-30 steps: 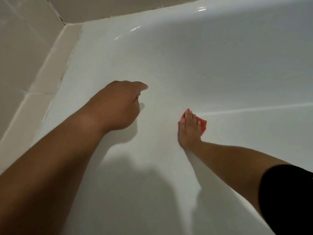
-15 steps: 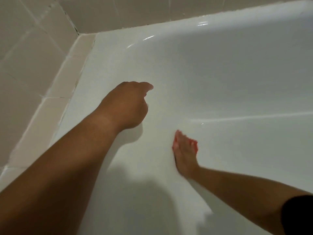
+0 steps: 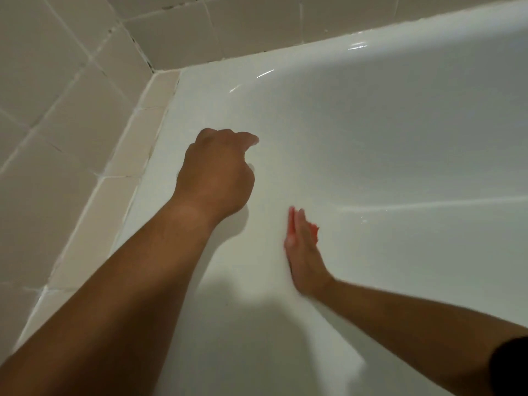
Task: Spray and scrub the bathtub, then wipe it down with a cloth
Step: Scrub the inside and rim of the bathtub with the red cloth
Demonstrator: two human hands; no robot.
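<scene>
The white bathtub (image 3: 400, 132) fills most of the view, its wet inner wall curving down to the right. My right hand (image 3: 303, 252) lies flat with straight fingers on the tub's inner wall and presses a small red-orange scrub pad (image 3: 315, 230) against it. Only the pad's edge shows past the fingers. My left hand (image 3: 217, 178) is curled into a fist on the tub's upper slope near the rim, thumb stretched forward. Nothing shows inside that fist.
A beige tiled ledge (image 3: 120, 178) runs along the tub's left rim. Beige wall tiles (image 3: 65, 81) with dark grout spots rise behind it and meet in the corner at the top. My shadow falls on the tub's near slope.
My right hand has slid the red pad down the tub wall toward me. The left fist stays in place. The view has lifted, so more tiled wall shows.
</scene>
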